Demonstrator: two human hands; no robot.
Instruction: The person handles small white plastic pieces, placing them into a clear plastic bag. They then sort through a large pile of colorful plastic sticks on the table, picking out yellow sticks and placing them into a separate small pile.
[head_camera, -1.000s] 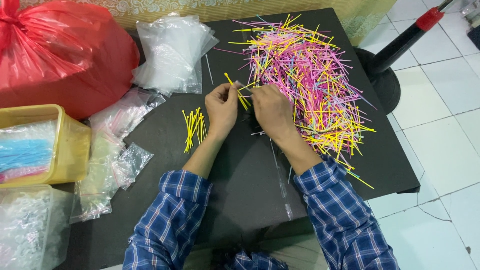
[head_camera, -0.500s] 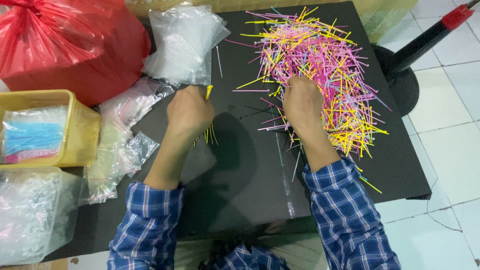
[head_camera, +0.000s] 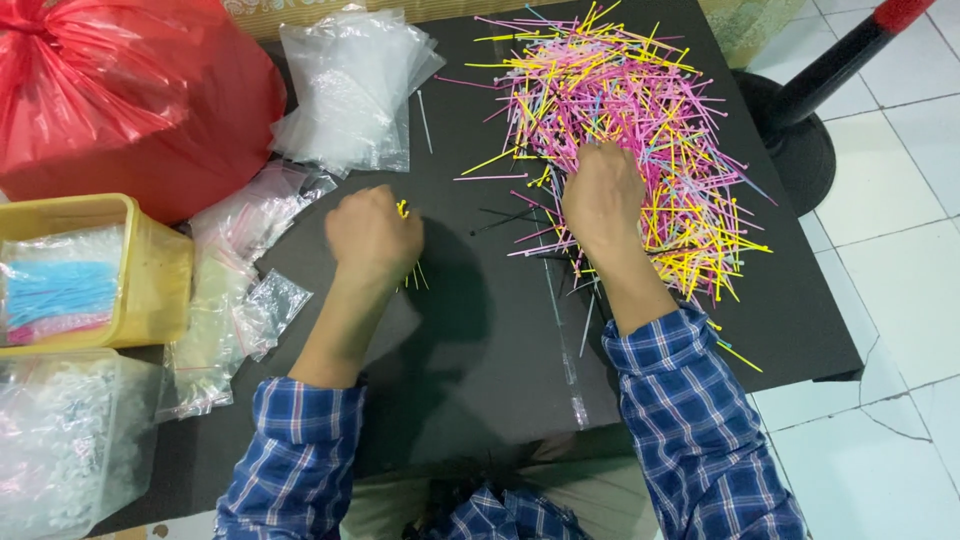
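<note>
Fingers of the left hand (head_camera: 372, 235) are closed around a small bundle of yellow sticks (head_camera: 408, 245); the right hand (head_camera: 603, 196) is curled into the mixed-colour stick pile (head_camera: 640, 110). Blue and pink sticks are held in the yellow tub (head_camera: 150, 262); clear bags (head_camera: 355, 90) are stacked nearby.

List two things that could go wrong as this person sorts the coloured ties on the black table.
1. The left hand grips a small yellow bundle loosely; ties may slip out of the grip.
2. The right hand presses into the mixed pile, which reaches the black table's far edge; ties could be pushed off.
</note>
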